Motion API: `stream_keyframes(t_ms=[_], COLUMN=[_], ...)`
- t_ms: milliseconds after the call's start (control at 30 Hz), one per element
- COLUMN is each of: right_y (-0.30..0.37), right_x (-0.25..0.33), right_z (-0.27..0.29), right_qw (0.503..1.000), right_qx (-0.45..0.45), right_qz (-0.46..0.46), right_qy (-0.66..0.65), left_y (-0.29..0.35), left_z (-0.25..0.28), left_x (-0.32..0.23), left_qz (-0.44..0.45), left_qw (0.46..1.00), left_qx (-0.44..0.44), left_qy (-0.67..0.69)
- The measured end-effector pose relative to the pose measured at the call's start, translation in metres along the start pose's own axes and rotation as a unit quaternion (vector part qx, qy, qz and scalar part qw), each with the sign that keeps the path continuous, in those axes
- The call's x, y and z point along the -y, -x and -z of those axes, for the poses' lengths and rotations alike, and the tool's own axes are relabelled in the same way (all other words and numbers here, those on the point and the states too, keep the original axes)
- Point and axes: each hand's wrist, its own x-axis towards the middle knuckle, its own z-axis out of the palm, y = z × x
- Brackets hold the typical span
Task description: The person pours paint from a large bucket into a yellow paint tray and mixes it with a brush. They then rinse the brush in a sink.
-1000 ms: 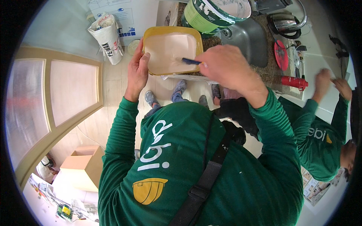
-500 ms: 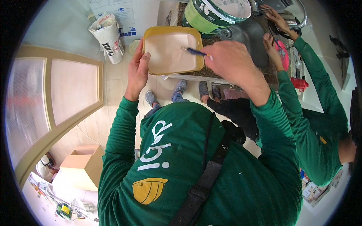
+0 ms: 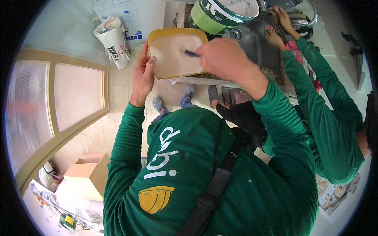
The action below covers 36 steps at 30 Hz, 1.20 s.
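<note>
My left hand (image 3: 144,76) grips the left side of a yellow rectangular tub (image 3: 177,30), thumb over its rim and the other fingers mostly hidden beneath. A smooth pale pinkish-beige paint-like liquid (image 3: 167,53) lies inside. Over the tub's right edge, my right hand (image 3: 226,59) is closed round the dark blue handle of what looks like a paintbrush (image 3: 191,53). Its far end is down in the liquid, so the bristles are hidden. Just behind the tub stands a green and white bucket (image 3: 212,19) with whitish material inside and smears round its rim.
A dark sink (image 3: 256,39) is set in a speckled countertop (image 3: 285,78) at the right. There a co-worker's hands (image 3: 281,19) reach toward the faucet area. A white sack (image 3: 114,43) stands at the back left. Lower left are a framed glass panel (image 3: 78,86) and a cardboard box (image 3: 84,177).
My right hand and the brush have moved left across the tub, and the brush sits deeper in the liquid. The tub has shifted slightly left. The co-worker's arms have moved left a little.
</note>
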Motion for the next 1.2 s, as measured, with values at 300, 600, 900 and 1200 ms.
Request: stream_keyframes(t_ms=[300,600,900,1200], right_y=[0.001,-0.008,-0.007,-0.038], right_x=[-0.009,0.001,-0.001,-0.016], right_z=[0.014,0.025,0.015,0.034], right_qw=[0.999,0.999,0.997,0.994], right_qx=[-0.012,-0.053,0.077,0.079], right_qz=[-0.043,0.002,0.024,0.049], right_qy=[0.027,0.007,0.016,-0.056], left_y=[0.005,0.004,0.005,0.007], left_z=[0.006,0.011,0.006,0.013], left_x=[0.011,0.011,0.009,0.015], left_qz=[0.023,0.017,0.0,0.003], left_qw=[0.999,0.999,0.998,0.999], left_qx=[-0.003,0.01,0.005,0.002], left_qy=[0.035,0.049,0.061,0.041])
